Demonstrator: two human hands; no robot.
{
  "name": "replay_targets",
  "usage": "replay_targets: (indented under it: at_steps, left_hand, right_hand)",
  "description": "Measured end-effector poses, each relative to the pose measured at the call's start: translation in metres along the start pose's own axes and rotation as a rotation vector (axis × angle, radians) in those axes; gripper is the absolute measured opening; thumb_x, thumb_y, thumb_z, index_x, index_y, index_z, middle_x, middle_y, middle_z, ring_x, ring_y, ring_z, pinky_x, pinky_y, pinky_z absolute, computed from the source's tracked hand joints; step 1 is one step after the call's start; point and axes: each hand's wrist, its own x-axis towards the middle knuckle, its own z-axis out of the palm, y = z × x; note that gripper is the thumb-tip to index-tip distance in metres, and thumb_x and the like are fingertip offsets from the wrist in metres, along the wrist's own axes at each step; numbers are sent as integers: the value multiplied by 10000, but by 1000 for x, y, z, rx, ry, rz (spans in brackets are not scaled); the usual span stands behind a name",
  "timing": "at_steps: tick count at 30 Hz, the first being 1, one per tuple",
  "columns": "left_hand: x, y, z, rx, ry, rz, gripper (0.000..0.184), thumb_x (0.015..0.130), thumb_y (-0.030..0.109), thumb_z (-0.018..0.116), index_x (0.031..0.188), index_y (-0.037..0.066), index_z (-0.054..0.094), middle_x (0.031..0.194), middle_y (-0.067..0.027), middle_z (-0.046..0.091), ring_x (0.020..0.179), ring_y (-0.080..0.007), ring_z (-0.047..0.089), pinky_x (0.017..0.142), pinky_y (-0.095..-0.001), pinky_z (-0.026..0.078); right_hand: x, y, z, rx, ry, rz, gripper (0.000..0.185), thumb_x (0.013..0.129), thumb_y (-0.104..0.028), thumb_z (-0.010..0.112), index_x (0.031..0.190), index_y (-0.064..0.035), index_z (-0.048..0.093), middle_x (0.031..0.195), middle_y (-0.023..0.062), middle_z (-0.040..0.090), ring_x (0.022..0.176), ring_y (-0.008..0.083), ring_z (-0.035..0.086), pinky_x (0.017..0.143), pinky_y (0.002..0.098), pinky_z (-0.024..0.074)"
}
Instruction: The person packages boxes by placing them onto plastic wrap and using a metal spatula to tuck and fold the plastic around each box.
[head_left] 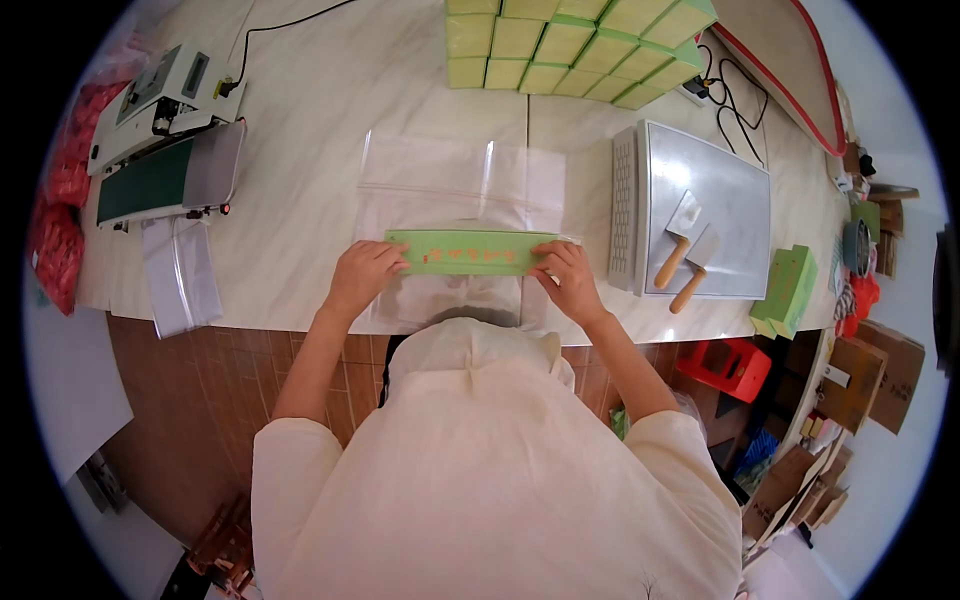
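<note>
A long green box (465, 240) with orange lettering lies crosswise in front of me. My left hand (368, 272) is closed on its left end, thumb and fingers at the edge. At the opposite end, my right hand (568, 278) grips in the same way. Clear plastic film (440, 180) spreads flat on the table beyond the box. More of it shows on the near side, close to my body. Whether the film wraps over the box is hard to make out.
Stacked green boxes (565, 45) stand at the back. On the right, a metal-topped heating unit (720, 165) carries two wooden-handled scrapers (680, 240); more green boxes (788, 290) lie beside it. A machine with a green belt (150, 190) is at left. Cables (735, 95) trail behind.
</note>
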Motion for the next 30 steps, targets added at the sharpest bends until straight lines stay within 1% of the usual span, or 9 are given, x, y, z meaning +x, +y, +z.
replay_targets:
  at_steps: [2, 8, 10, 13, 22, 29, 30]
  left_hand:
    - [0, 0, -1, -3, 0, -6, 171, 776, 187, 730, 802, 59, 618, 920, -28, 700, 818, -225, 645, 747, -355, 502]
    - [1, -1, 0, -82, 19, -40, 146, 785, 154, 726, 792, 61, 614, 903, -29, 695, 771, -231, 629, 684, -356, 494]
    - [1, -1, 1, -159, 16, -127, 136, 793, 134, 719, 792, 55, 610, 874, -37, 681, 761, -243, 623, 660, -359, 493]
    - [4, -1, 3, -194, 27, -155, 124, 799, 117, 713, 797, 47, 611, 848, -45, 659, 764, -255, 618, 660, -364, 496]
    - [6, 2, 7, -232, 60, -206, 128, 781, 93, 725, 805, 30, 616, 865, -66, 638, 821, -258, 615, 703, -368, 505]
    - [7, 3, 10, -261, 86, -237, 146, 769, 78, 734, 796, 20, 603, 865, -73, 634, 814, -258, 616, 698, -362, 503]
    - [8, 4, 11, -289, 79, -279, 151, 768, 72, 735, 797, 16, 598, 868, -77, 632, 805, -259, 615, 694, -358, 502]
  right_hand:
    - [0, 0, 0, 88, -7, 76, 191, 747, 0, 728, 822, -57, 561, 1068, 80, 629, 1008, 306, 561, 864, 404, 419]
    - [4, 1, -2, 136, -41, 120, 177, 767, 14, 704, 809, -34, 539, 1045, 103, 613, 988, 325, 544, 856, 411, 419]
    - [6, 0, -2, 137, -41, 123, 176, 770, 16, 701, 806, -31, 535, 1036, 106, 609, 983, 326, 541, 855, 411, 420]
    - [6, 1, 1, 139, -30, 131, 176, 776, 18, 695, 802, -28, 528, 1019, 110, 602, 972, 328, 536, 852, 413, 421]
    - [9, 1, 4, 122, 3, 125, 189, 767, 19, 695, 785, -26, 512, 997, 116, 589, 963, 331, 528, 847, 415, 422]
    - [11, -4, 3, 114, -5, 154, 186, 764, 27, 691, 781, -25, 513, 994, 118, 587, 963, 331, 526, 850, 412, 425]
    - [11, -4, 3, 113, -3, 155, 186, 764, 27, 691, 781, -25, 513, 994, 118, 587, 963, 331, 526, 850, 412, 425]
